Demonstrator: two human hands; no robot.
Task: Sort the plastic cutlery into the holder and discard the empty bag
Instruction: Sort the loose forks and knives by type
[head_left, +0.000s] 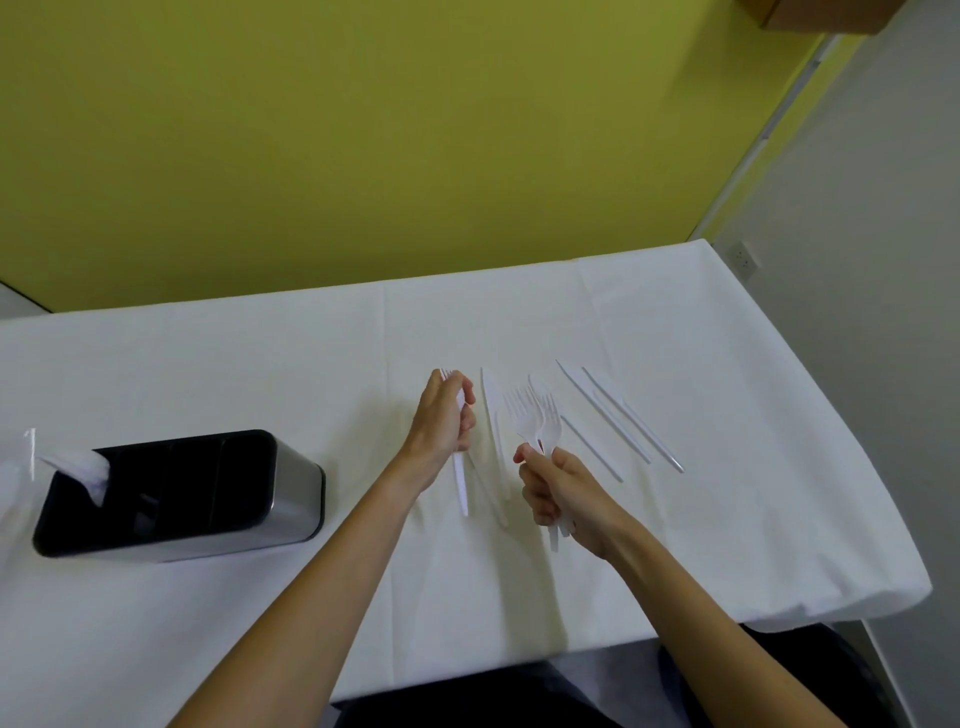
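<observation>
Early stage. Right hand (556, 491) grips fork bunch (527, 415); left hand (441, 421) curled round one fork (461, 488). Knives (618, 415) loose on desk (208, 364); holder (291, 499) looks nearly unfilled.

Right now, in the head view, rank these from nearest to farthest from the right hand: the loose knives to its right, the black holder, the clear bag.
1. knives: lying just right of the right hand.
2. holder: well off to the left, past the other hand.
3. clear bag: at the holder's far left end, by the frame edge.
</observation>
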